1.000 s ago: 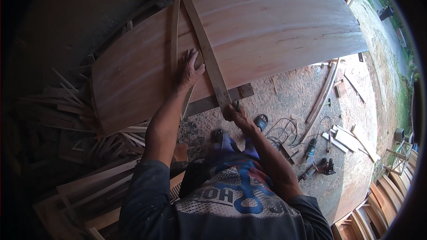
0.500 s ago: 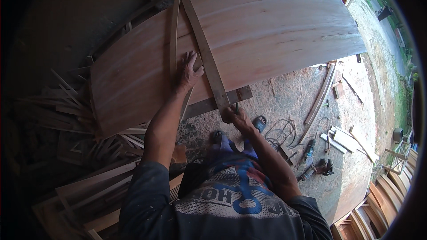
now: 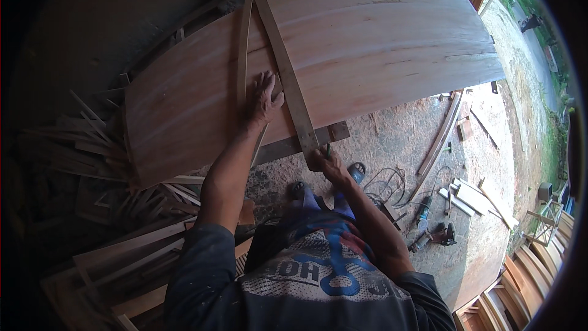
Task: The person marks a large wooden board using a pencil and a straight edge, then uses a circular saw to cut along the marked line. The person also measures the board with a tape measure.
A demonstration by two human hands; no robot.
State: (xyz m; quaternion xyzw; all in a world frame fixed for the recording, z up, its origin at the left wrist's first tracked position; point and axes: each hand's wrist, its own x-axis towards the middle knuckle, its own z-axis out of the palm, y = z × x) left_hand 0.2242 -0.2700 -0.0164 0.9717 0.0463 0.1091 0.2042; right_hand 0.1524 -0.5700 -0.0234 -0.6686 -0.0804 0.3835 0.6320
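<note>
A long pale plywood sheet [image 3: 380, 49] lies in front of me, crossed by a flat wooden batten [image 3: 278, 49] and a thinner strip [image 3: 244, 43] that meet near its far edge. My left hand [image 3: 264, 104] lies on the sheet between them, fingers slightly apart over what looks like a small wooden piece, partly hidden. My right hand [image 3: 327, 165] is closed on the batten's near end, with a thin dark pencil-like item upright at its fingers. A darker board [image 3: 282, 150] shows beneath the sheet's near edge.
Wood offcuts [image 3: 92, 141] pile at left. My sandalled feet [image 3: 356, 171] stand on the dusty floor. Cables [image 3: 392, 187], a teal power tool [image 3: 424, 208], a dark power tool [image 3: 438, 239] and pale boards [image 3: 468, 199] lie at right. Stacked planks [image 3: 527, 276] fill the lower right.
Both hands keep their places on the wood with very little movement. The whole scene sits a few pixels lower in the view than half a second earlier.
</note>
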